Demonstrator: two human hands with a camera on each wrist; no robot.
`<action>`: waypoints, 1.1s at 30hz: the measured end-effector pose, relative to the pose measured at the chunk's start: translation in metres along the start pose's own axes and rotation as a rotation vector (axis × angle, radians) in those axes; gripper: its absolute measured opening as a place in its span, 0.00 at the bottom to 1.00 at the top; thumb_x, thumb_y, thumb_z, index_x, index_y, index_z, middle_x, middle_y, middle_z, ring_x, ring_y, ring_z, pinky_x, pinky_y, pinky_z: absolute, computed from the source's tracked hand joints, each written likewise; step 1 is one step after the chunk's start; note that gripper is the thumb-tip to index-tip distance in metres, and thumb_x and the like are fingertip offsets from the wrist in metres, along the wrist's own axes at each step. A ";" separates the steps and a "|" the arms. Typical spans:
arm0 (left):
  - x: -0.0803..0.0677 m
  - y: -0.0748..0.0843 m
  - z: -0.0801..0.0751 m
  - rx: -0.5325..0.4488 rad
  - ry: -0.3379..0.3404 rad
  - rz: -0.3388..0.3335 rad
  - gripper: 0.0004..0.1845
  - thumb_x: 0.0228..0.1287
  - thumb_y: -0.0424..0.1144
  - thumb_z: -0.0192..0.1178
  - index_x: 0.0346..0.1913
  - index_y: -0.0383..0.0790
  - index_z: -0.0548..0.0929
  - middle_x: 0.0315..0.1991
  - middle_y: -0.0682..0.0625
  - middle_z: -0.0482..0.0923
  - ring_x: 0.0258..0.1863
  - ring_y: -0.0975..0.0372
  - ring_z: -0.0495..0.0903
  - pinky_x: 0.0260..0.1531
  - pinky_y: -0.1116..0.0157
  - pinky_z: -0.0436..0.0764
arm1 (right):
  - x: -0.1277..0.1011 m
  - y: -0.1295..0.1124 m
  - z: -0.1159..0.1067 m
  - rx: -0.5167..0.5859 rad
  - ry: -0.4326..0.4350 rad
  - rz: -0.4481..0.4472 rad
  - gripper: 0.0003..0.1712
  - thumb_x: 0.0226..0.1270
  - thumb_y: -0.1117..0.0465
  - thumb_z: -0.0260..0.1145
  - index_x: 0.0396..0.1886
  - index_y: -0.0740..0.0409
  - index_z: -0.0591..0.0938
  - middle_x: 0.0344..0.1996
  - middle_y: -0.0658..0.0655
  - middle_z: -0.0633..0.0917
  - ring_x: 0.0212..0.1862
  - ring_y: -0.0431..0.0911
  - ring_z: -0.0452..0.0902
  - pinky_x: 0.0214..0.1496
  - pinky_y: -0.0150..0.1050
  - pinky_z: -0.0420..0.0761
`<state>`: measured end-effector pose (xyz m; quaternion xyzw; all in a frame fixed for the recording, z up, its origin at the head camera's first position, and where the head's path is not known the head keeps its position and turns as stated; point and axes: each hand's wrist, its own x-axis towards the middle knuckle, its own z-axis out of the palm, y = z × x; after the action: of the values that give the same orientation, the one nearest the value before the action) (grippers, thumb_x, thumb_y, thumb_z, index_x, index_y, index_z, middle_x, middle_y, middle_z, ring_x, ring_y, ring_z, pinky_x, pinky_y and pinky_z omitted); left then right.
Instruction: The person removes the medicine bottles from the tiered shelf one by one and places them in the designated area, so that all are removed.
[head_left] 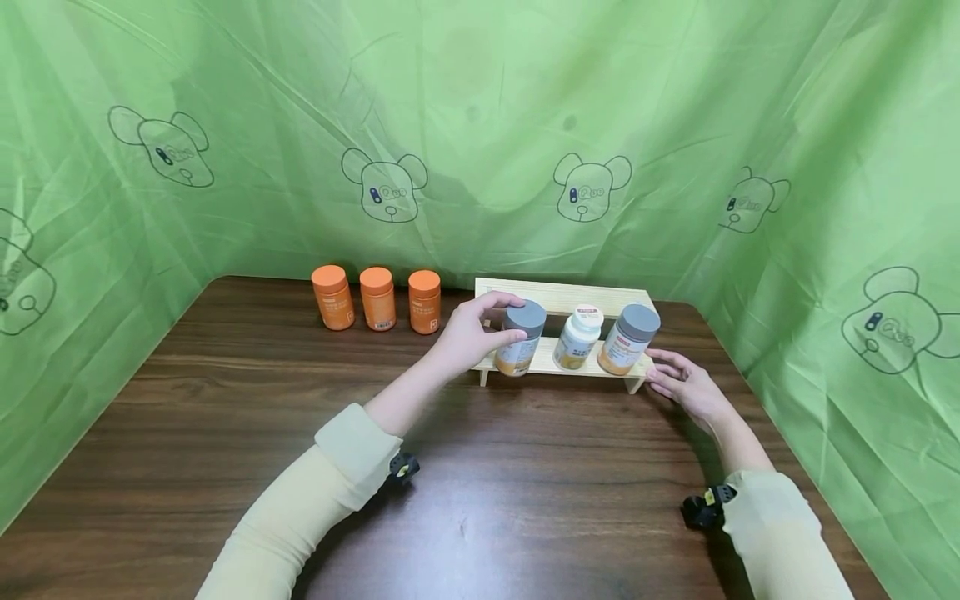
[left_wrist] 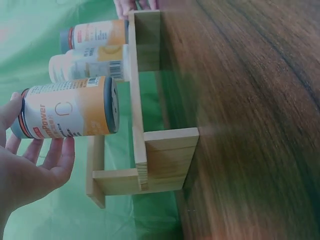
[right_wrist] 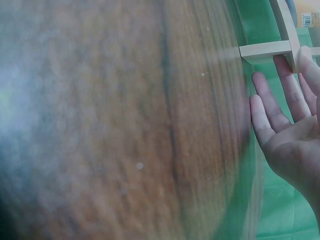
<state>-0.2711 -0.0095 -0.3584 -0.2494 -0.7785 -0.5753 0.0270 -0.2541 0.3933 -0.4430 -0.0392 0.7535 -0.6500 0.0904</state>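
My left hand (head_left: 468, 336) grips a grey-capped pill bottle (head_left: 517, 354) by its cap, thumb and fingers on either side. In the left wrist view a gap shows between this bottle (left_wrist: 70, 110) and the lower board of a small two-tier wooden rack (head_left: 555, 296), so it hangs just clear. On that board stand a white-capped bottle (head_left: 578, 337) and another grey-capped bottle (head_left: 628, 340). At the rack's right end my right hand (head_left: 693, 390) pinches the board's corner between thumb and fingers; its other fingers (right_wrist: 267, 102) extend loosely.
Three orange bottles (head_left: 332, 297) stand in a row at the back left of the dark wooden table (head_left: 465, 483). Green curtains (head_left: 480, 100) with bear drawings hang behind and at both sides.
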 end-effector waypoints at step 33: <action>-0.052 0.003 -0.067 -0.039 0.108 -0.063 0.23 0.52 0.43 0.71 0.52 0.50 0.79 0.52 0.51 0.79 0.48 0.55 0.80 0.44 0.57 0.81 | -0.004 -0.007 0.002 0.018 -0.009 0.019 0.34 0.68 0.62 0.60 0.69 0.64 0.60 0.45 0.40 0.80 0.46 0.31 0.78 0.54 0.31 0.77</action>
<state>-0.2407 -0.0884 -0.3508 -0.1939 -0.7720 -0.6036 0.0460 -0.2501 0.3907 -0.4365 -0.0343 0.7476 -0.6556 0.1005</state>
